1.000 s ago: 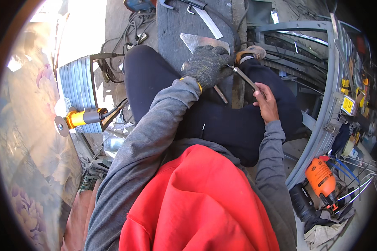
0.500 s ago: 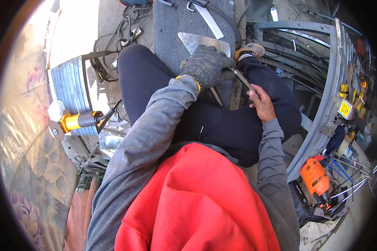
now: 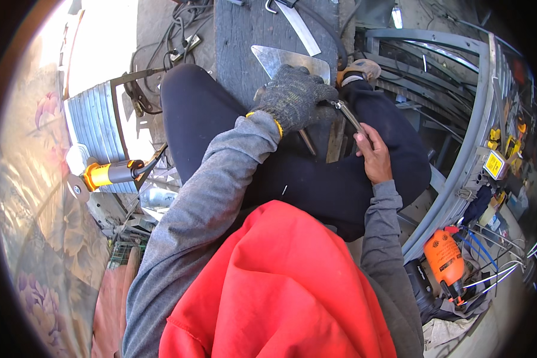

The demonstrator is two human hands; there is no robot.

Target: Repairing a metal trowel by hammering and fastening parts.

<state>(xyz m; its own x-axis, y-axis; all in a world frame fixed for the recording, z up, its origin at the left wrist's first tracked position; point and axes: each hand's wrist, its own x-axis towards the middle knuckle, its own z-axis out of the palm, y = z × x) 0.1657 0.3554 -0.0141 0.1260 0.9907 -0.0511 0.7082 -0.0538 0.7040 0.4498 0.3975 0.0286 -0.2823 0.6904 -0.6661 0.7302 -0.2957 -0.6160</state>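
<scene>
**Slim metal tool angled from bare right hand to gloved left**

The slim metal tool (image 3: pixel 352 119) lies between the person's two hands, above the right thigh. Its long axis runs on a slant: the near end sits in the right hand (image 3: pixel 375 156), and the far, shinier end points away from the body and to the left, at the thumb side of the glove. Whether that end touches the glove cannot be told.

The bare right hand pinches the tool between thumb and fingers. The gloved left hand (image 3: pixel 295 98) is curled, fingers close together, over the near part of a metal plate (image 3: pixel 278 58); what its fingers grip underneath is hidden. The plate's sharp corner points left and away from the person. Below the glove a brownish rod (image 3: pixel 307 143) sticks out toward the lap, slanting slightly right.

Beyond the plate, a pale strip (image 3: pixel 301 33) lies on the dark wooden bench (image 3: pixel 235 42). Well to the left is a yellow-and-black angle grinder (image 3: pixel 109 173); well to the right, an orange bottle (image 3: pixel 444 258) near a grey metal frame (image 3: pixel 451 182).
</scene>
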